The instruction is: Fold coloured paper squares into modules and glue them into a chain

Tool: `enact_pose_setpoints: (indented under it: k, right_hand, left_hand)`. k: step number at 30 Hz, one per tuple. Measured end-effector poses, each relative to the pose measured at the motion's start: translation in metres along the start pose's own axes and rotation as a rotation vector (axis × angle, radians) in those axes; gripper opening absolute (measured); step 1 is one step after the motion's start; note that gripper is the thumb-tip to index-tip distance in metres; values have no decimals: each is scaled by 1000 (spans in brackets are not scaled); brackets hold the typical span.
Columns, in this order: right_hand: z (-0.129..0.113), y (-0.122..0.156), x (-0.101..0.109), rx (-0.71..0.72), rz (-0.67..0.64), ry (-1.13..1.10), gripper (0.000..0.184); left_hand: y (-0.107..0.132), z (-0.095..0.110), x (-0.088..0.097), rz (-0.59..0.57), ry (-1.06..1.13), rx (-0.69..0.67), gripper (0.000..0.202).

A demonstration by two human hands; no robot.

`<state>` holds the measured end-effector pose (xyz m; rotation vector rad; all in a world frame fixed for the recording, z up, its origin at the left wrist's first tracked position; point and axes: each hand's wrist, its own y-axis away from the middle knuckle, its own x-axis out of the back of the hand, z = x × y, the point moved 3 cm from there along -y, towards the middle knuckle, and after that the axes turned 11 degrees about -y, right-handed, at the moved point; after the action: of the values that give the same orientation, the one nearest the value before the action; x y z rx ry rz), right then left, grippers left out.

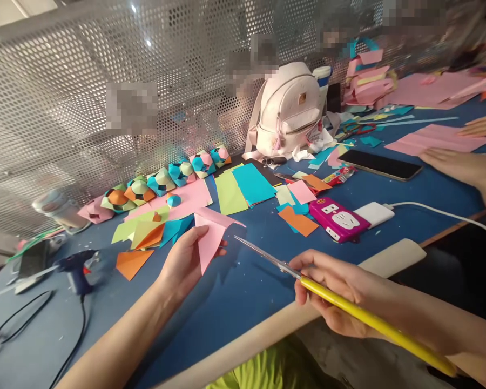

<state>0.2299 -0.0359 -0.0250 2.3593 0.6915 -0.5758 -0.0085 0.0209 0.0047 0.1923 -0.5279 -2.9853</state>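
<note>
My left hand [188, 259] pinches a folded piece of pink paper [211, 237] between thumb and fingers, above the blue table [210, 319]. In my right hand [336, 294] is a pair of scissors [328, 294], seen edge-on, with a long yellow handle. Its thin metal blades point left toward the paper, with a small gap between tip and paper. Just behind my left hand lie blue folded papers [174, 231] and orange paper pieces [134, 263]. A small blue paper piece [174, 200] rests on a pink sheet [186, 201].
Colourful folded paper balls [160, 181] line the perforated metal screen [178, 81]. A glue gun [78, 270] with its cable stands left. A white backpack [287, 111], a phone [380, 163], a purple case [338, 219] and a white charger [375, 214] lie right. Another person's hands [453, 162] touch pink paper.
</note>
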Motion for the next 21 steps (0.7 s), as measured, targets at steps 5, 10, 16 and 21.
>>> enact_pose_setpoints:
  k: [5, 10, 16, 21]
  right_hand:
    - [-10, -20, -2, -79, -38, 151, 63]
    - [-27, -38, -13, -127, -153, 235, 59]
    - [-37, -42, -17, -92, -223, 294, 47]
    - [-27, -42, -9, -22, -198, 271, 44]
  left_hand:
    - [2, 10, 13, 50, 80, -72, 11]
    - [4, 12, 15, 48, 84, -64, 11]
    - [1, 5, 3, -30, 58, 7, 15]
    - [0, 1, -9, -116, 10, 16, 12]
